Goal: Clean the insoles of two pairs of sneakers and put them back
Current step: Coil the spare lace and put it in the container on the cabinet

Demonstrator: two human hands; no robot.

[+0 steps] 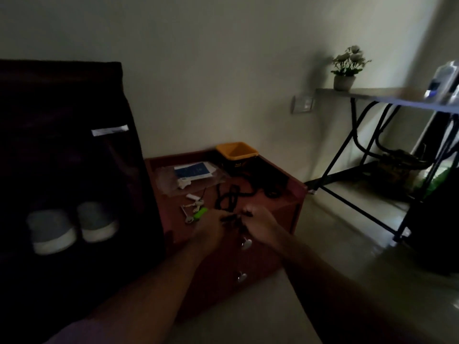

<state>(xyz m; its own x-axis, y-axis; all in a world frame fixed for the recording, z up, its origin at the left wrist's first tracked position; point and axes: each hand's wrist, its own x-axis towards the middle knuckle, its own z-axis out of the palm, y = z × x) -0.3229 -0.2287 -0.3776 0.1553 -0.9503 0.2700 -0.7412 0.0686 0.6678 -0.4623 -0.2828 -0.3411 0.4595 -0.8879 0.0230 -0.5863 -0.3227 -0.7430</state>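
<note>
The room is dim. A pair of grey sneakers with white soles (72,227) stands heel-out on a shelf of a dark fabric shoe rack (74,150) at the left. Both my arms reach over a low red-brown cabinet (278,199). My left hand (211,228) and my right hand (260,222) meet at the cabinet's front edge. Their fingers pinch a small dark object (232,217) between them. The picture is too blurred to tell what that object is. No insoles are visible.
On the cabinet top lie keys with a green tag (197,213), a black cable (231,197), a blue-and-white packet (193,171) and a yellow bin (237,151). A table (385,96) with a potted plant (345,68) stands at the right over pale floor.
</note>
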